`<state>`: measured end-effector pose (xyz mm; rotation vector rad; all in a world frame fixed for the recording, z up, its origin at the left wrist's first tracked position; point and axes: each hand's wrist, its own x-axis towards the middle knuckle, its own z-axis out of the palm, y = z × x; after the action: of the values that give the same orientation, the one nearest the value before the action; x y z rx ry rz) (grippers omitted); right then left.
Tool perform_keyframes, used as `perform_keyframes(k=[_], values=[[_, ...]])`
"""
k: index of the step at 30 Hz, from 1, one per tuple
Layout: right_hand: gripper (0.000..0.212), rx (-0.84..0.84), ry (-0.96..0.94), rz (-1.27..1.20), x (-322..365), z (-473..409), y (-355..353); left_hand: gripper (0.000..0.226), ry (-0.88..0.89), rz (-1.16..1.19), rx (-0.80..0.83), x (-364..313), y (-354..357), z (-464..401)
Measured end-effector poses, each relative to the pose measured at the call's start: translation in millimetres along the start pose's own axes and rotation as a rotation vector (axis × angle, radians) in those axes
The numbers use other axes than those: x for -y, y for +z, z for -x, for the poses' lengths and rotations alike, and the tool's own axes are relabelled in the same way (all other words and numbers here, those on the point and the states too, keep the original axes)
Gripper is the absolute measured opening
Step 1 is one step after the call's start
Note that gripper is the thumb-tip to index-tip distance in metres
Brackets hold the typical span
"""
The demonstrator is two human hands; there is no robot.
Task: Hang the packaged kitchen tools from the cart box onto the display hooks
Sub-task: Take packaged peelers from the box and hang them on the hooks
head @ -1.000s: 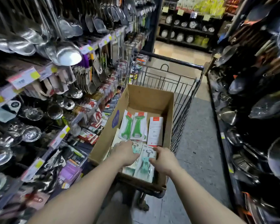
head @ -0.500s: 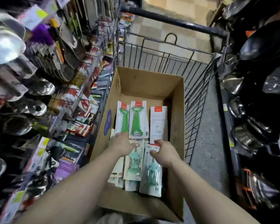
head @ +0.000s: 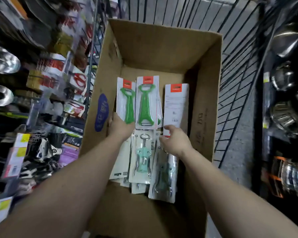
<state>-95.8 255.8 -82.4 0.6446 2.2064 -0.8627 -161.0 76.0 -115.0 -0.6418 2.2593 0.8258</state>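
Observation:
An open cardboard box (head: 205, 86) sits in the wire cart. Its far row holds two green peeler packages (head: 126, 102) (head: 147, 102) and a white card-back package (head: 176, 103). Mint-green corkscrew packages (head: 142, 157) lie in stacks in the near row. My left hand (head: 120, 128) covers the lower end of the left green peeler package, fingers curled round its left edge. My right hand (head: 176, 142) hovers over the right corkscrew stack, thumb and forefinger apart, touching the white package's lower left corner.
The black wire cart wall (head: 234, 83) runs along the box's far and right sides. Display hooks with packaged tools and steel ladles (head: 3, 60) fill the left shelf. Dark pans and pots (head: 286, 117) line the right shelf, across a strip of grey floor (head: 237, 152).
The camera has tilted down and closer over the box. Both hands have moved forward from the tops of the corkscrew packages to the lower ends of the far-row packages.

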Motion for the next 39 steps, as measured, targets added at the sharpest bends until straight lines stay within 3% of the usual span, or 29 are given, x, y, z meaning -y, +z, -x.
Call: perform_keyframes(k=[4, 12, 17, 20, 25, 31, 33, 36, 39], values=[[0.054, -0.046, -0.007, -0.098, 11, -36, 8, 0.091, -0.024, 0.021, -0.093, -2, 15, -21], [0.08, -0.102, 0.045, -0.377, 30, -96, 31, 0.099, -0.004, 0.134, -0.157, -7, 29, -53], [0.096, -0.183, 0.086, -0.413, 37, -119, 47, 0.097, 0.029, 0.121, -0.196, -3, 32, -64], [0.088, -0.25, 0.079, -0.327, 46, -125, 50, 0.093, 0.044, 0.12, -0.176, -2, 32, -66], [0.049, -0.246, 0.106, -0.467, 54, -120, 46, 0.094, 0.08, 0.221, -0.094, 1, 28, -61], [0.046, -0.211, 0.1, -0.651, 30, -80, 25, 0.092, 0.151, 0.227, -0.065, -2, 11, -36], [0.052, -0.164, 0.136, -0.721, 22, -62, 15, 0.092, 0.169, 0.223, -0.059, -5, 0, -23], [0.085, -0.042, 0.197, -0.739, 18, -28, -5, 0.09, 0.193, 0.237, -0.065, -8, -19, -2], [0.091, 0.033, 0.208, -0.768, 21, 3, -23, 0.08, 0.2, 0.285, -0.03, -11, -38, 24]])
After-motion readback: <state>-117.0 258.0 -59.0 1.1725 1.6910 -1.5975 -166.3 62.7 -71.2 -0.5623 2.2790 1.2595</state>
